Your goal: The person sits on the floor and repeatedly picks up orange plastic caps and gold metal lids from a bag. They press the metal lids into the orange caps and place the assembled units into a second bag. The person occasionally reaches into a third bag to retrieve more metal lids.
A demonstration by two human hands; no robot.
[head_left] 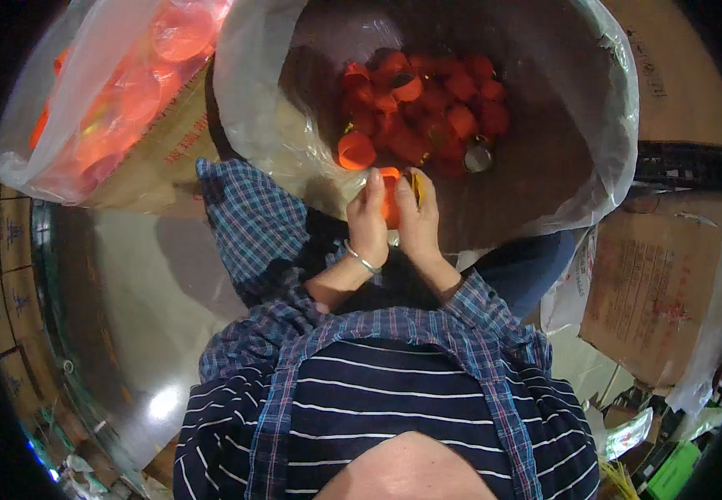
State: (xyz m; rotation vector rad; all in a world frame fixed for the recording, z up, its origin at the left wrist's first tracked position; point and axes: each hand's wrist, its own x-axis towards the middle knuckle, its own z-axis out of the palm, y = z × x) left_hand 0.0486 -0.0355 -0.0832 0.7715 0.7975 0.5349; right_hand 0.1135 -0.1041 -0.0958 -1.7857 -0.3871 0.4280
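My left hand (pixel 368 218), with a bracelet at the wrist, is closed around one side of an orange plastic cup-like piece (pixel 390 197). My right hand (pixel 418 220) grips the other side of it. A small yellow and dark piece (pixel 417 185) shows at the right hand's fingers; its kind is hard to make out. Both hands are close together over the near rim of a large container lined with clear plastic (pixel 253 79). Inside, just beyond my fingers, lies a heap of orange-red cup-like pieces (pixel 428 104). A round silvery piece (pixel 478 158) rests at the heap's near right edge.
At the upper left, a clear plastic bag (pixel 132 100) full of orange pieces sits on a cardboard box (pixel 173 142). Another cardboard box (pixel 657 283) stands to the right. Stacked cartons (pixel 15 267) line the far left. A green box (pixel 674 471) lies at the lower right.
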